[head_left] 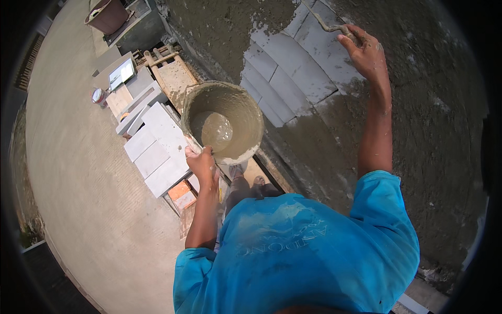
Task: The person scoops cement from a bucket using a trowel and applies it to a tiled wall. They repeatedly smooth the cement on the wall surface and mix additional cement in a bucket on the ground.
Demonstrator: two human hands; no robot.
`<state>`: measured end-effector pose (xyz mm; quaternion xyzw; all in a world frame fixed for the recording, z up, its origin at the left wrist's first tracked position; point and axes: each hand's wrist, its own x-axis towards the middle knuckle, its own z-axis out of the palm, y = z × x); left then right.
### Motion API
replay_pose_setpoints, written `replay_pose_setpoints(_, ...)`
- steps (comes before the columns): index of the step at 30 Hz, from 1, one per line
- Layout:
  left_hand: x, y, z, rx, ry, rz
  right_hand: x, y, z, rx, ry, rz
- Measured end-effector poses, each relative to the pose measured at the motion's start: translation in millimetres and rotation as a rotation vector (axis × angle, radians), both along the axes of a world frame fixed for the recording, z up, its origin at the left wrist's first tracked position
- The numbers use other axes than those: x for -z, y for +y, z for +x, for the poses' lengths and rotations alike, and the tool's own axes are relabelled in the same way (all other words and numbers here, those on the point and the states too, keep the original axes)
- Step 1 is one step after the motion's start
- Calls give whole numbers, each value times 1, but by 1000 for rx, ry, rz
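My left hand [203, 165] is closed on the near rim of a mortar-crusted bucket [248, 112], which tilts so its inside shows. Thin, wet grey mix [217, 131] lies in the bottom. Raised at the upper right, my right hand [367, 53] is wrapped round the handle of a trowel [327, 25]; its blade runs towards the top edge and is mostly out of view. Behind the trowel stands a wall of pale grey blocks [295, 70]. Wet, dark grey mortar [423, 125] coats the wall around a bare patch of block.
Flat pale blocks [151, 157] lie left of the bucket, with an orange piece [182, 192] beside them. Wooden boards [175, 76], a small can [98, 96] and a brown tub [108, 17] are farther off. My feet [259, 180] stand on a narrow plank. Concrete paving [99, 209] spreads leftward.
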<state>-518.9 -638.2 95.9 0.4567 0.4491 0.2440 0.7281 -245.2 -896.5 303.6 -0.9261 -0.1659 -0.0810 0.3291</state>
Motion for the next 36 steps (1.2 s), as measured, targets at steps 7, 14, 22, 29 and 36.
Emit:
replay_pose_setpoints(7,14,-46,34,130,-239,213,131,46,-88,-565,558,-606)
replay_pose_setpoints(14,-8,-64,24,75,-417,482,169,69,-112,-315,83,-710)
replay_pose_setpoints(22,-28,-50,30,51,-404,375,182,68,-111,-207,-257,-378)
replay_pose_setpoints(29,-20,3,45,-3,-289,-106,146,71,-104,-261,-118,-384)
replay_pose_setpoints(36,0,34,15,-77,-139,-117,48,82,-28,-630,331,15)
